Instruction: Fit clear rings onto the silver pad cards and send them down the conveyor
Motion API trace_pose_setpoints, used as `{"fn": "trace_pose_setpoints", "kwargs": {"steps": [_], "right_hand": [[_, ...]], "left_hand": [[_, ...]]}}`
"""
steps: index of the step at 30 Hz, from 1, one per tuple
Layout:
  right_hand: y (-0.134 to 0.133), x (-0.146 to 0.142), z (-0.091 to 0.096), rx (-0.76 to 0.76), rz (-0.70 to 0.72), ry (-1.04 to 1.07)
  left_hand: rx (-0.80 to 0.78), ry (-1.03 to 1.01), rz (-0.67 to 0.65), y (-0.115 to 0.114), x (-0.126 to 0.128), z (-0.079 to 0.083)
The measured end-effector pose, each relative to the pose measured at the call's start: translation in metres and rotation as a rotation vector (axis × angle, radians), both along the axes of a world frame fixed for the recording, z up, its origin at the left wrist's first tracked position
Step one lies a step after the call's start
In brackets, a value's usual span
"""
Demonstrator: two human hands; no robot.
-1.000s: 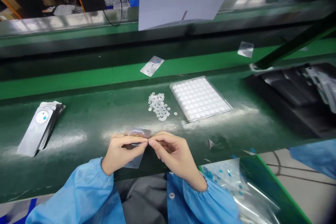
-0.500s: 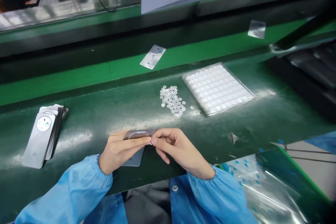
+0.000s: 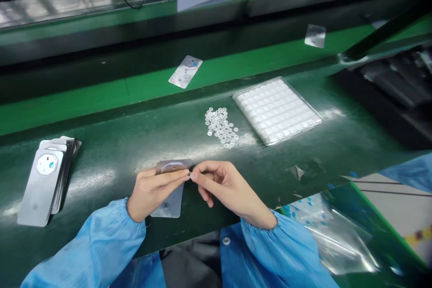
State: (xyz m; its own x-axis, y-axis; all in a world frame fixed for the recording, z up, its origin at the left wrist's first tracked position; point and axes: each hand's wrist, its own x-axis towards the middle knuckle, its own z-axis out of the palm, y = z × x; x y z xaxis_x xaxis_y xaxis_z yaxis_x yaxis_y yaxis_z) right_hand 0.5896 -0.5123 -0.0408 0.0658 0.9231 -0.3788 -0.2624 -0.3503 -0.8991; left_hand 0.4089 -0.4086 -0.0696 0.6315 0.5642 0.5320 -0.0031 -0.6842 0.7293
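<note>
From afar, I have the left hand [image 3: 155,189] and right hand [image 3: 227,190] pinched together on a tiny piece [image 3: 189,175], probably for fine control, over the grey panel [image 3: 169,206] on the tabletop [image 3: 118,144], loose discs [image 3: 220,124] handily near.

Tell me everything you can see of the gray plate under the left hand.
The gray plate is thin and somewhat shiny, with rounded corners and a curved outline near its far end. It rests on the green bench, lengthwise away from the camera. The left hand hides its middle; whether they touch is unclear.
</note>
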Motion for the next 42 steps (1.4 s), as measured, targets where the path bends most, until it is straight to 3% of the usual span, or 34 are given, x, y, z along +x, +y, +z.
{"fn": "trace_pose_setpoints", "kwargs": {"steps": [5,14,22,32,42], "right_hand": [[0.004,-0.005,-0.01,0.077,-0.018,-0.027],[0.008,0.002,-0.013,0.086,0.033,-0.152],[0.012,-0.014,-0.02,0.279,-0.239,-0.53],[0.023,-0.021,-0.021,0.243,-0.197,-0.652],[0.028,-0.022,-0.014,0.158,-0.176,-0.628]], "left_hand": [[-0.24,0.017,0.046,-0.002,0.003,-0.003],[-0.37,0.06,0.019,-0.002,0.004,-0.003],[-0.574,0.047,0.126,-0.011,0.003,-0.006],[-0.685,-0.051,0.074,-0.015,0.006,-0.016],[-0.73,-0.032,0.076,-0.014,0.004,-0.012]]}}
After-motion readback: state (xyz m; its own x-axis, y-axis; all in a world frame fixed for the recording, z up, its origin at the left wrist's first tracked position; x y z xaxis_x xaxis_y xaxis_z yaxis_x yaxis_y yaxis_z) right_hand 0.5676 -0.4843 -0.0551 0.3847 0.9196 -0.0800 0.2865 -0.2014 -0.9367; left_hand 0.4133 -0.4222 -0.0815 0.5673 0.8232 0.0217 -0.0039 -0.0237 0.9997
